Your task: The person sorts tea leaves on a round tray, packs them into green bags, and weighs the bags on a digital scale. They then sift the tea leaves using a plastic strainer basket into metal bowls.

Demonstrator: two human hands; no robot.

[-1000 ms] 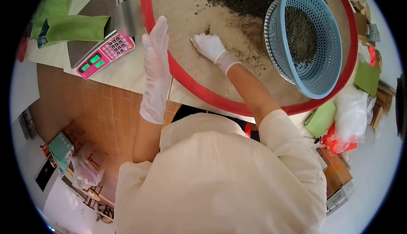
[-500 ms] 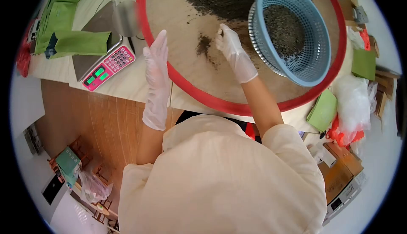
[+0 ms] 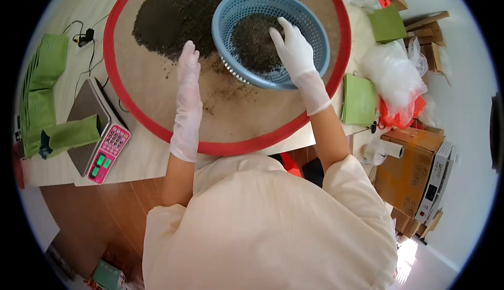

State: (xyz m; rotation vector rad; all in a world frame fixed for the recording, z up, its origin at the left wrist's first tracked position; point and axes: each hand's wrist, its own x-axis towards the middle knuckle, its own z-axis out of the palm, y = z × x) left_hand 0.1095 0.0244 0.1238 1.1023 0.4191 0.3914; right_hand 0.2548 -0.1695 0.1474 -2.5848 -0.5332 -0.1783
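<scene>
A thin white glove covers my left hand [image 3: 189,77], which is held out over the round tray's left half with fingers extended and nothing in it. My right hand [image 3: 295,48], gloved too, reaches over the blue plastic basket [image 3: 273,82]; its thumb and fingers are apart above the dark, crumbly, leaf-like material [image 3: 255,40] inside. A larger dark heap [image 3: 176,14] of similar material lies spread at the back of the round tan tray [image 3: 241,116], which has a red rim. Part of a metallic perforated edge shows under the basket's left side.
On the left stands a scale [image 3: 113,140] with a pink keypad, a green pouch [image 3: 73,135] lying over its platform. More green pouches [image 3: 47,64] are stacked beyond it. Clear plastic bags [image 3: 394,72], a green packet [image 3: 358,101] and cardboard boxes [image 3: 407,172] crowd the right side.
My right hand has moved from the tray surface to the basket, and its fingers have opened. The view has turned, so tray and basket appear further left.
</scene>
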